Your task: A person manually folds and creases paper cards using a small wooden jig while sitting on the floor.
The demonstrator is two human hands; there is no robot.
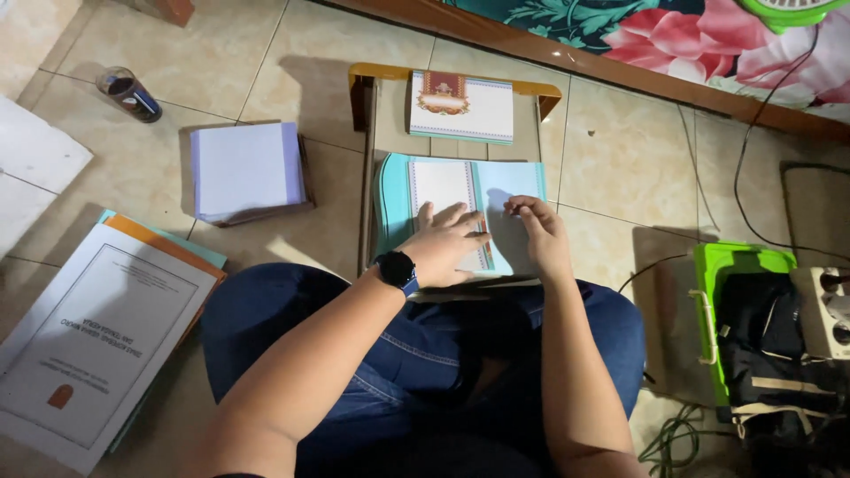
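My left hand, with a dark smartwatch on the wrist, lies flat with spread fingers on a stack of light-blue and white printed sheets. My right hand rests on the stack's right flap, fingertips pinching the paper's edge near the fold. The stack sits on a low wooden board on the tiled floor, in front of my crossed legs in blue jeans. A second pile of white cards with a red ornament lies at the board's far end.
A stack of pale lilac paper lies to the left, a dark cup beyond it, and printed booklets at near left. A green case, a power strip and cables sit right. A floral-covered bed edge runs across the back.
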